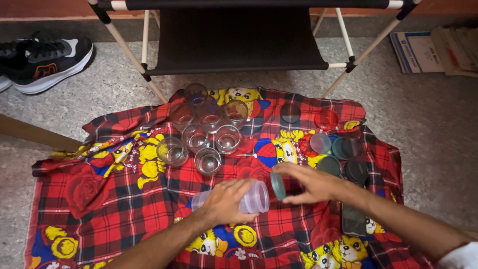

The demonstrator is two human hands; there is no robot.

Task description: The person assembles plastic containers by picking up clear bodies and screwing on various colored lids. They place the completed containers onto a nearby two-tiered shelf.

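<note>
Now we hold a clear plastic jar in our left hand, which is wrapped around the jar's body, with the fingers curled over it. The jar lies on its side just above the red checked cloth, and its long axis runs from left to right, so the open mouth looks to the right. Our right hand pinches a round teal lid between thumb and fingers and holds it on edge, with its flat face turned to the left. So the lid is just beside the mouth of the jar, to its right, and the two are near but we cannot tell if they touch already. The right hand is the nearer one to the lid, the left one to the jar. Farther from us, on the left part of the cloth, a group of empty clear jars stands upright, close together. On the right part several more round lids lie flat, red, teal and dark ones. At the far side we see a black folding stool, and a dark sports shoe on the stone floor at far left.
</note>
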